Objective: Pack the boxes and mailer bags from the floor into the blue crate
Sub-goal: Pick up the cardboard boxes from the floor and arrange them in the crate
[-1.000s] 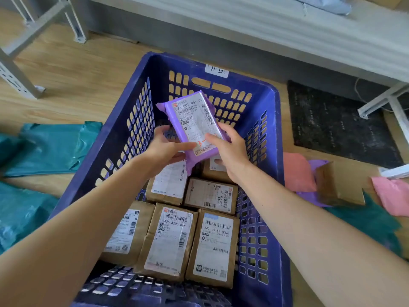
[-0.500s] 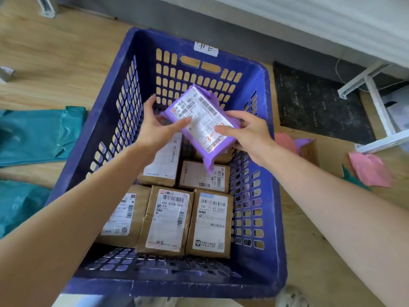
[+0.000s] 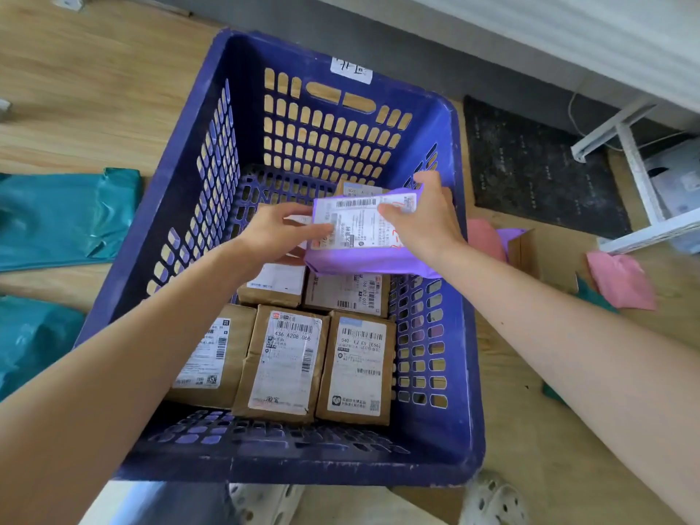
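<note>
The purple plastic mailer bag (image 3: 363, 236) with a white label is inside the blue plastic crate (image 3: 460, 335), above brown cardboard boxes (image 3: 288, 363). The left hand (image 3: 278, 234) and right hand (image 3: 424, 217) both grip it.

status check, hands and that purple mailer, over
Left hand and right hand both grip the purple plastic mailer bag, held inside the blue perforated plastic crate. Brown cardboard boxes lie under it. Pink mailer bag outside, unpacked.
</note>
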### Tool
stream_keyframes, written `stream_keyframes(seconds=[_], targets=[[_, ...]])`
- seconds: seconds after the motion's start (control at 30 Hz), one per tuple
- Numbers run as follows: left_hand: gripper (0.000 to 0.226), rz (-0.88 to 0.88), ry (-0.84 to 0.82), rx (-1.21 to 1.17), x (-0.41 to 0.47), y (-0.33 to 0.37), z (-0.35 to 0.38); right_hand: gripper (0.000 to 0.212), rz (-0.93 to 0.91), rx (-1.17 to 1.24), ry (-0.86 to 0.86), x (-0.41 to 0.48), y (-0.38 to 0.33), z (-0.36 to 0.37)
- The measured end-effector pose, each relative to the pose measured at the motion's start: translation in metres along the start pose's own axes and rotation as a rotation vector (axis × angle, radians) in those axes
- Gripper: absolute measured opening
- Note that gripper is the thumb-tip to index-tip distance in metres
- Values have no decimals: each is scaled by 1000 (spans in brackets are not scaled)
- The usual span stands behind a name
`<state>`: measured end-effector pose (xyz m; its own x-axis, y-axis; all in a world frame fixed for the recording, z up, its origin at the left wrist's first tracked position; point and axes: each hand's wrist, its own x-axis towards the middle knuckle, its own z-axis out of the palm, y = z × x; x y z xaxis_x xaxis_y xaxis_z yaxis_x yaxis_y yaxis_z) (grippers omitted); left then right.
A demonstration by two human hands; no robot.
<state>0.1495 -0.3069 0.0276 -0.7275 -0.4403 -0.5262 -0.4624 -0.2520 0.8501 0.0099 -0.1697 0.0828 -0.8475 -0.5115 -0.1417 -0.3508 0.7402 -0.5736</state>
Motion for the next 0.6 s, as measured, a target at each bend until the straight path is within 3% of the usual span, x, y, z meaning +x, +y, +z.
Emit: stream_keyframes(seconds=[0.23, 0.4, 0.6], targets=[[49, -111, -41, 127, -5, -13, 6, 59, 88, -263, -225, -16, 8, 24], [60, -45, -45, 303, -7, -14, 11, 58, 186, -290, -220, -22, 23, 46], [73, 111, -23, 592, -6, -24, 17, 58, 131, -207, -232, -20, 36, 59]])
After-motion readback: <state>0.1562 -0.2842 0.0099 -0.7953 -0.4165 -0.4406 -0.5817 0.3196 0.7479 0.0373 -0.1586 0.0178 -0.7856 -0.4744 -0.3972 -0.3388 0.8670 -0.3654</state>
